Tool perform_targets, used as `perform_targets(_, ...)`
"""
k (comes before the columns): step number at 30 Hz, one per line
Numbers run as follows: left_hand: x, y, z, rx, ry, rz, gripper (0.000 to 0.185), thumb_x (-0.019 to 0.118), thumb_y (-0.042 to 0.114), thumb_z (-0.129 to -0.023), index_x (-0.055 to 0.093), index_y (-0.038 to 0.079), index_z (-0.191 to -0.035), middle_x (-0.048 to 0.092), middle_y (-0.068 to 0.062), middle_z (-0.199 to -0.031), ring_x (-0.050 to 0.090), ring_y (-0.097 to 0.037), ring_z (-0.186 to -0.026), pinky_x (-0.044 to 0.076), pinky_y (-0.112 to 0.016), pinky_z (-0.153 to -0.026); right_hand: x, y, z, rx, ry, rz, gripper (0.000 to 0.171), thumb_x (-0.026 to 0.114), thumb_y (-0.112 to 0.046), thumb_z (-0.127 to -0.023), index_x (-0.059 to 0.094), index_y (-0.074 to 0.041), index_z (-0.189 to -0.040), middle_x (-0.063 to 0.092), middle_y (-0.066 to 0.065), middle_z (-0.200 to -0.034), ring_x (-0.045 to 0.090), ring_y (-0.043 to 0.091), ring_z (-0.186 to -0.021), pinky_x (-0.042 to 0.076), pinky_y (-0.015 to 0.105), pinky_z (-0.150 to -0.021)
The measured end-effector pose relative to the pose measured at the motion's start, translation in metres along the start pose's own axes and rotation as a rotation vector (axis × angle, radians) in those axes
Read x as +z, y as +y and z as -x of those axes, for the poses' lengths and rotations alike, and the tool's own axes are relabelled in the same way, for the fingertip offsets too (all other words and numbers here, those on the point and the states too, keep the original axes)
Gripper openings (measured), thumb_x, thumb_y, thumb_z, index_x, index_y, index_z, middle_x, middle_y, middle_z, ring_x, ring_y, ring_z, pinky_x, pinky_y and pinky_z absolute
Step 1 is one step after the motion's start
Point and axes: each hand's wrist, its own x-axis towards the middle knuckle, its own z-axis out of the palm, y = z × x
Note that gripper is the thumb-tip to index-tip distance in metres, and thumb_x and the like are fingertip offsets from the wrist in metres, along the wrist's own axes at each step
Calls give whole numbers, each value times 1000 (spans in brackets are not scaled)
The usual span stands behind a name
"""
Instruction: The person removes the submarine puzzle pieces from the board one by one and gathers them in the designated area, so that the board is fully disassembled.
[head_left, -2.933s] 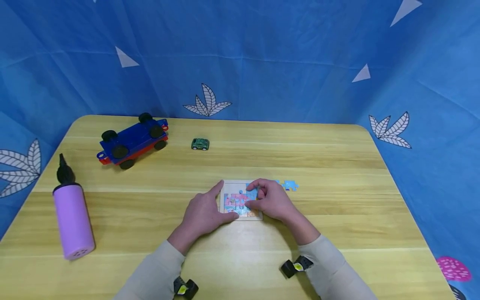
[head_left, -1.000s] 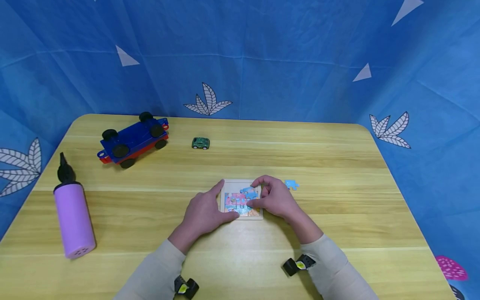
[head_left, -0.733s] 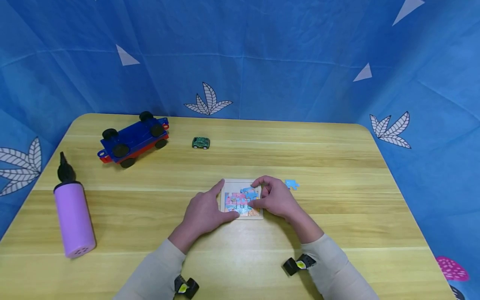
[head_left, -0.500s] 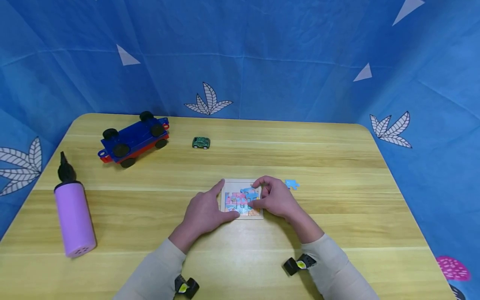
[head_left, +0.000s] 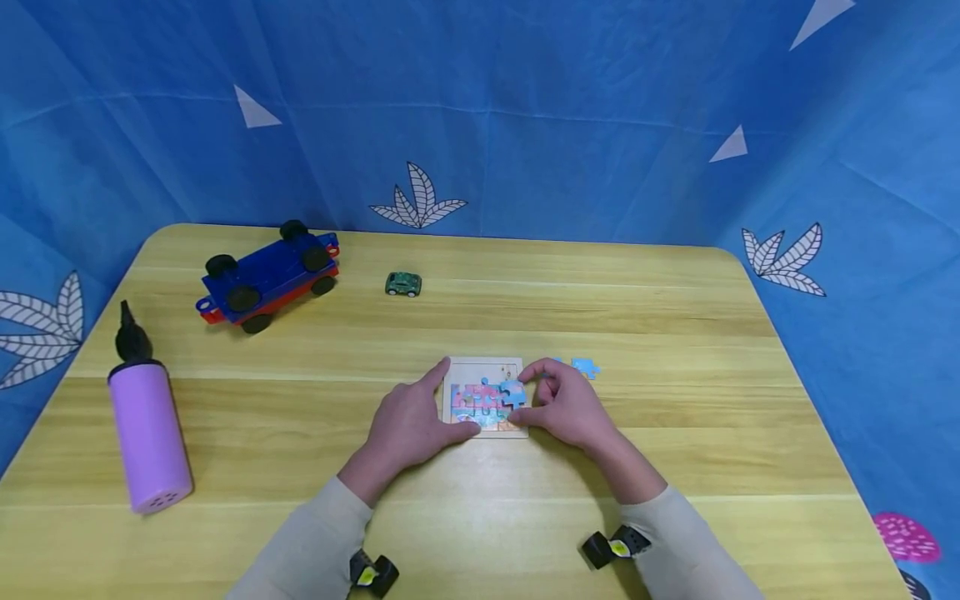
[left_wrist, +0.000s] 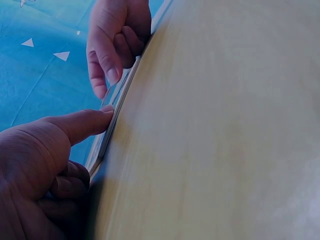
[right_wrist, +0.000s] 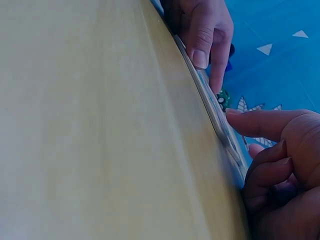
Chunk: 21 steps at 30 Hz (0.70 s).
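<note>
A small jigsaw puzzle board with a pale frame lies on the table, its lower part covered with pink and blue pieces. My left hand holds the board at its left side, index finger at the top-left corner and thumb on the near edge. With thumb and index finger, my right hand pinches a blue puzzle piece over the board's right side. The other right fingers are curled in. Beyond that hand lies a loose blue puzzle piece, and a bit of blue shows beside its knuckles. Both wrist views see the board nearly edge-on.
On the wooden table a blue and red toy wagon lies tipped at the back left. A small green toy car stands behind the board. A purple hand pump lies at the left. Blue cloth hangs behind.
My right hand has shifted slightly right and nearer, drawing the blue piece toward the board's right edge and uncovering the knob of a pink piece. The left hand has stayed in place.
</note>
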Motion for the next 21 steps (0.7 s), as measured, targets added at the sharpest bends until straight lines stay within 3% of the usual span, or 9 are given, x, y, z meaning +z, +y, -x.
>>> perform_targets(5, 0, 0, 0, -3, 3, 6, 106, 85, 57, -72, 38, 11, -155, 71, -12, -98, 61, -30, -94, 49, -44, -80, -6, 5, 8, 6, 26, -6, 45, 92, -7, -69, 65, -5, -105, 37, -2, -59, 34, 12, -54, 46, 38, -81)
perform_targets(12, 0, 0, 0, -10, -8, 8, 107, 84, 57, -72, 36, 11, -156, 54, 0, -58, 56, -25, -77, 47, -38, -70, -18, 12, 19, 22, 47, -10, 45, 91, -5, -70, 63, -2, -106, 37, -2, -61, 34, 12, -55, 45, 34, -77)
perform_targets(21, 0, 1, 0, -13, -2, 10, 108, 85, 56, -71, 37, 11, -156, 55, 2, -63, 55, -24, -80, 47, -38, -71, -35, 23, 31, 65, 79, -35, 47, 89, -2, -71, 62, -4, -110, 34, -1, -61, 31, 11, -54, 43, 29, -67)
